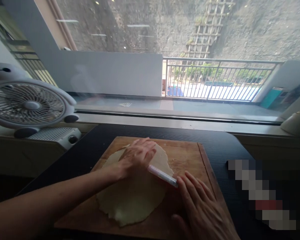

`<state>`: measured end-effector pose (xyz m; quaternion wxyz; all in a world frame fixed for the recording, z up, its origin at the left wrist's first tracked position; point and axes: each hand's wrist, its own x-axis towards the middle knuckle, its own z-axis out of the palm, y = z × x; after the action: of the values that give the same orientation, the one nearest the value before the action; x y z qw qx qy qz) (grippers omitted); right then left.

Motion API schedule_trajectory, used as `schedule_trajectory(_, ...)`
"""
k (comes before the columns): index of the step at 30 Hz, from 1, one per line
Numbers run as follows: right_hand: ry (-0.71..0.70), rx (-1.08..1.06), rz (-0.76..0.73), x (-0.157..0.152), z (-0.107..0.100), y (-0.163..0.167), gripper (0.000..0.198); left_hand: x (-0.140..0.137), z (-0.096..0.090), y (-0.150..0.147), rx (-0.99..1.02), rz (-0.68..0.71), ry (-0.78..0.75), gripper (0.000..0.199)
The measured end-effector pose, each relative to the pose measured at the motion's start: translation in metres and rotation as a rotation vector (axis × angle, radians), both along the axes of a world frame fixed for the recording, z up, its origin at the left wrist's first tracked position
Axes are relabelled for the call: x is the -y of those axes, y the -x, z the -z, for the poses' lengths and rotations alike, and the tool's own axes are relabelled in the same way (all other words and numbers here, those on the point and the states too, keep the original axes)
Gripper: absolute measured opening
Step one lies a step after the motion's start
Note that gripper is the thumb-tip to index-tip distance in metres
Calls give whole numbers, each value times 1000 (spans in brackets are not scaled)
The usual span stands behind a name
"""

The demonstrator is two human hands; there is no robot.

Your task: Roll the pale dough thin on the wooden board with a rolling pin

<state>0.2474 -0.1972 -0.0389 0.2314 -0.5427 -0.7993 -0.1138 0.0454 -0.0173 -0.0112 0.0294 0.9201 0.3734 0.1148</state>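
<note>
A thin, uneven-edged sheet of dough (132, 200) lies spread on a wooden board (187, 153). Across its right part slants a slim, pale, shiny rod (163, 176), like a thin rolling pin. My left hand (140, 153) lies over the upper part of the dough, palm down, at the rod's far-left end; its fingers are stretched forward and slightly blurred. At the near-right end of the rod, my right hand (196, 196) rests with its fingers extended and its fingertips touching the rod. The rod's ends are partly hidden by my hands.
The board stands on a black table (215, 143) against a window sill (165, 120). At left, a white fan (31, 106) stands on a pale ribbed box (55, 134). A pixelated object (261, 195) lies on the table's right side. Railings (220, 80) show outside the glass.
</note>
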Motion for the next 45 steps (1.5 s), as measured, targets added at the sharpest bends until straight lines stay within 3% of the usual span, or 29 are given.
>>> schedule_trajectory(3, -24, 2, -26, 7, 5, 7, 77, 31, -4, 32, -60, 126, -6, 51)
schedule_trajectory(5, 11, -1, 6, 0, 2, 5, 73, 31, -8, 33, -83, 169, -8, 53)
schedule_trajectory(8, 144, -37, 88, -29, -11, -6, 50, -4, -11, 6, -104, 171, -20, 44)
schedule_trajectory(10, 251, -54, 133, -54, -20, -19, 35, -36, -11, -21, -86, 96, -49, 41)
schedule_trajectory(13, 327, -50, 185, -83, -29, -36, 36, -71, -12, -51, -11, -90, -123, 42)
schedule_trajectory(15, 266, -43, 223, -86, -28, -39, 36, -73, -12, -55, 50, -120, -180, 39)
schedule_trajectory(18, 142, -33, 223, -69, -21, -35, 31, -43, -9, -32, 153, -80, -212, 33)
schedule_trajectory(21, 149, 5, 237, -54, -18, -30, 35, 5, -4, 5, 187, 12, -182, 29)
schedule_trajectory(23, 183, 40, 252, -62, -23, -25, 43, 28, -5, 29, 146, 116, -171, 24)
schedule_trajectory(25, 219, 63, 196, -85, -34, -12, 50, 41, -8, 53, 83, 133, -192, 30)
schedule_trajectory(29, 353, -6, 6, -153, -58, 45, 59, 57, -16, 105, -35, -154, -284, 37)
schedule_trajectory(32, 416, -75, -47, -198, -62, 94, 48, 82, -10, 134, -111, -313, -210, 42)
schedule_trajectory(35, 391, -87, -55, -222, -55, 123, 41, 108, 4, 139, -116, -362, -83, 45)
schedule_trajectory(38, 346, -102, -56, -221, -45, 124, 43, 127, 9, 125, -151, -377, -71, 48)
schedule_trajectory(45, 415, 23, -188, -156, -34, 52, 47, 153, 5, 93, -310, -254, 15, 79)
